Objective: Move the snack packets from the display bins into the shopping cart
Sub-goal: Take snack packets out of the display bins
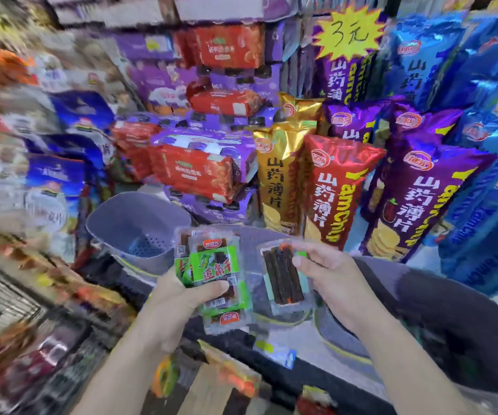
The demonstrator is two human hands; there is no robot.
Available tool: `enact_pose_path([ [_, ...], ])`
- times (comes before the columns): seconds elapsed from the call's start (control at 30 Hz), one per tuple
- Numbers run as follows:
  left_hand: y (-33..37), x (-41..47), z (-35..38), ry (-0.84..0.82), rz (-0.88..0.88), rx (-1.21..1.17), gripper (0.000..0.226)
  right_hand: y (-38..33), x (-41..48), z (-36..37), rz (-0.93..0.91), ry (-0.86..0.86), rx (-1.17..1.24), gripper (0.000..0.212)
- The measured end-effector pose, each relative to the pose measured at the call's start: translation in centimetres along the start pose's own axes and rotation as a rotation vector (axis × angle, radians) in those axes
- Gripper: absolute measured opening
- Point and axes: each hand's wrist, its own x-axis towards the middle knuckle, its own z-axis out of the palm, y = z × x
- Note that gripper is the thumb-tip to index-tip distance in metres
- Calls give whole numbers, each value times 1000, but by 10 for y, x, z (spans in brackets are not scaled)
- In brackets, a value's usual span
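Status: transfer in progress. The left hand grips a stack of green-labelled packets, fingers curled round its lower part. The right hand pinches one clear packet of dark sticks by its upper right corner. Both loads are held in the air, just beside each other. A grey perforated basket sits just beyond the left hand; no packet shows inside it. No cart is identifiable; blur obscures the left side. Judged remaining: deposit both loads, then collect further packets.

Stacked yam chip bags behind; yellow starburst price sign above.
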Motion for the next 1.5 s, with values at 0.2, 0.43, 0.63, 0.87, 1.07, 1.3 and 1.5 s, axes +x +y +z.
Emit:
enact_pose_path([
  [0.2, -7, -51, -128, 125, 26, -64, 45, 20, 3, 122, 3, -112, -22, 23],
  [0.43, -25, -135, -276, 440, -5, -158, 47, 53, 9, 289, 93, -345, 34, 22],
  [0.63, -38, -199, -372, 761, -26, -245, 27, 78, 16, 414, 173, -576, -39, 19],
  [0.87, -57, -244, -446, 1035, -34, -319, 40, 112, 40, 529, 246, -802, -121, 20],
  [1.07, -71, -232, -500, 1180, -89, -343, 37, 150, 79, 621, 308, -921, -182, 26],
  [1.3, -94, -177, -560, 1209, -218, -428, 43, 195, 135, 710, 354, -1032, -296, 27],
  [1.5, -142, -114, -598, 1228, -425, -502, 38, 261, 174, 745, 474, -1032, -457, 29],
])
